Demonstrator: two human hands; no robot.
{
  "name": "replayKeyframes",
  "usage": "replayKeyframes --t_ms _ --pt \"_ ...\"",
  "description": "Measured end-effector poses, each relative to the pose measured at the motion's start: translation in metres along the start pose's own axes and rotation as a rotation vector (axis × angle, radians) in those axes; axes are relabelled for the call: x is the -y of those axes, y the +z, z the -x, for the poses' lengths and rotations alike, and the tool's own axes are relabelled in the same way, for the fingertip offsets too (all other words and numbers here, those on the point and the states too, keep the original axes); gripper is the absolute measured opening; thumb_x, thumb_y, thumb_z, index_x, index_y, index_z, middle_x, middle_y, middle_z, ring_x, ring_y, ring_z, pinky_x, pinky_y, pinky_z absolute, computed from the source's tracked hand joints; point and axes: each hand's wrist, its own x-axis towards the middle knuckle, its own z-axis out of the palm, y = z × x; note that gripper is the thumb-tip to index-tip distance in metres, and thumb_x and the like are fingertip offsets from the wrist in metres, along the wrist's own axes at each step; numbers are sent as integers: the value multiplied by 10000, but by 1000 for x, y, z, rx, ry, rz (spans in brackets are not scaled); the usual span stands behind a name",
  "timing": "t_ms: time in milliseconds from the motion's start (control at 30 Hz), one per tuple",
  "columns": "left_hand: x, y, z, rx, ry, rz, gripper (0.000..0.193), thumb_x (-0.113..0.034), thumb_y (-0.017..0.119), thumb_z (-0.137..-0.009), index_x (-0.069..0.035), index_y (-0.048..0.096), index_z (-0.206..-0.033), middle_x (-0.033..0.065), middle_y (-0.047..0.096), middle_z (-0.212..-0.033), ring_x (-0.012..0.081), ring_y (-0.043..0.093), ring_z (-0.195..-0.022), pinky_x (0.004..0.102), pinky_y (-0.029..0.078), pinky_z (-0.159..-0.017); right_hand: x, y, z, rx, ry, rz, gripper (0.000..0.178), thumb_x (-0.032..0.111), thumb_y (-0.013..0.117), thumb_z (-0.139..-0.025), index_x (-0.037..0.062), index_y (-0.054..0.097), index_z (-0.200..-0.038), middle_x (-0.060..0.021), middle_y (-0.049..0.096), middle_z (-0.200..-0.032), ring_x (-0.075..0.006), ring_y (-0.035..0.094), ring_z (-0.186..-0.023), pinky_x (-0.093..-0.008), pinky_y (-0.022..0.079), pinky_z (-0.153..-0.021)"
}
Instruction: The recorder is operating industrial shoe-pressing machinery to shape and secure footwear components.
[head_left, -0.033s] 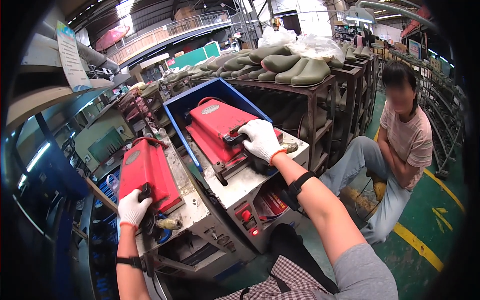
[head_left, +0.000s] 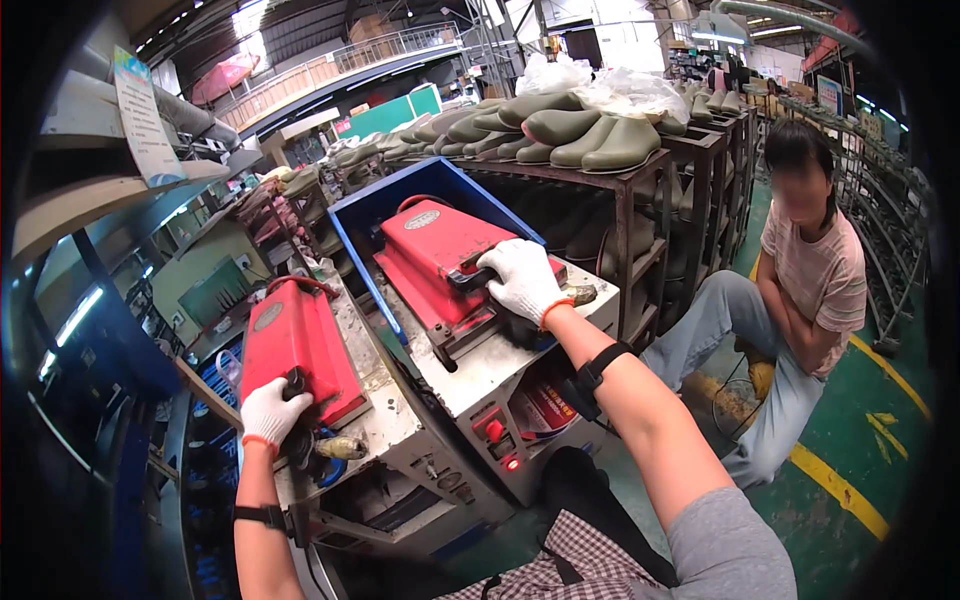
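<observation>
Two bench machines with red metal covers stand side by side in front of me. My left hand [head_left: 273,411], in a white knitted glove with an orange cuff, is closed round the black handle [head_left: 295,380] at the near end of the left red cover [head_left: 300,340]. My right hand [head_left: 523,281], gloved the same way, grips the black handle [head_left: 468,279] of the right red cover [head_left: 440,240]. Beside the left hand lies a worn, wrapped stub [head_left: 341,447]; a similar one [head_left: 582,293] sits by the right wrist. Both covers look lowered; what lies beneath is hidden.
A blue bin-like frame [head_left: 365,283] surrounds the right machine. Olive rubber shoes [head_left: 620,143] fill a metal rack [head_left: 648,255] behind. A red knob [head_left: 494,430] and a lit red lamp [head_left: 512,464] show on the front panel. A person [head_left: 810,270] sits close on my right.
</observation>
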Motion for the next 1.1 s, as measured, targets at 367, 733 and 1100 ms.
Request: replayKeyframes --t_ms 367,733,1100 --pt "2 -14 -39 542 -273 325 339 -340 896 -794 -36 752 -838 67 685 -674 176 648 -584 347 495 -557 -1 1 -3 114 62 26 268 240 742 -815 203 771 -1079 -63 695 -1050 -290 645 -1102 -460 464 -945" --pt "23 -13 -55 696 -242 427 235 -241 833 -887 -24 771 -952 55 697 -671 164 650 -539 308 515 -519 -1 1 -1 73 61 -11 283 219 734 -796 200 772 -1076 -56 685 -1067 -288 616 -1163 -451 437 -983" --pt "22 -15 -55 708 -256 452 208 -228 821 -892 -29 771 -932 61 691 -663 164 650 -540 308 518 -523 -1 1 1 57 70 -48 288 210 726 -799 200 774 -1082 -64 686 -1076 -287 616 -1167 -452 434 -1007"
